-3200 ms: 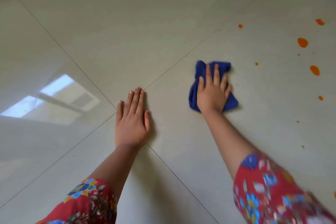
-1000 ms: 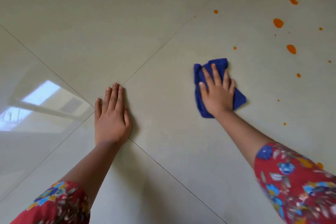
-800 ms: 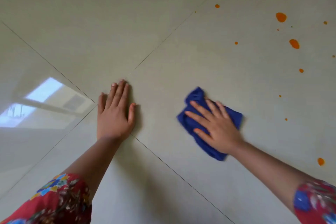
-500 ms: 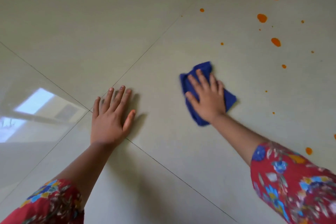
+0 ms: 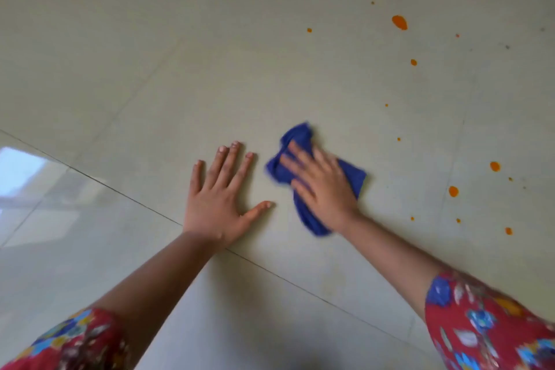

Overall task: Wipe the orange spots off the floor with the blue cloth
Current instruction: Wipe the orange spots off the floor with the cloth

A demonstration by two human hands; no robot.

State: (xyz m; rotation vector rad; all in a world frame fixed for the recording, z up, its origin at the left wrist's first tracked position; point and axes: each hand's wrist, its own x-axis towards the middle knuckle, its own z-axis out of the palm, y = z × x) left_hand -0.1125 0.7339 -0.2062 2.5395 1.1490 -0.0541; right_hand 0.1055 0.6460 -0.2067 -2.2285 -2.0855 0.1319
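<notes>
Right hand (image 5: pixel 322 186) flat on crumpled blue cloth (image 5: pixel 303 137), glossy tiled floor (image 5: pixel 150 39).

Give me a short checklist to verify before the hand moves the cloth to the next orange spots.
1. Right hand lies flat on the blue cloth: ok.
2. Left hand is planted on the floor for support: ok.
3. Cloth is bunched, not spread: not ok for wide strokes.
4. Orange spots remain to the right and ahead: ok, targets are visible.
5. Cloth touches any spot now: not ok.
6. Cloth underside is clean: cannot tell.
</notes>
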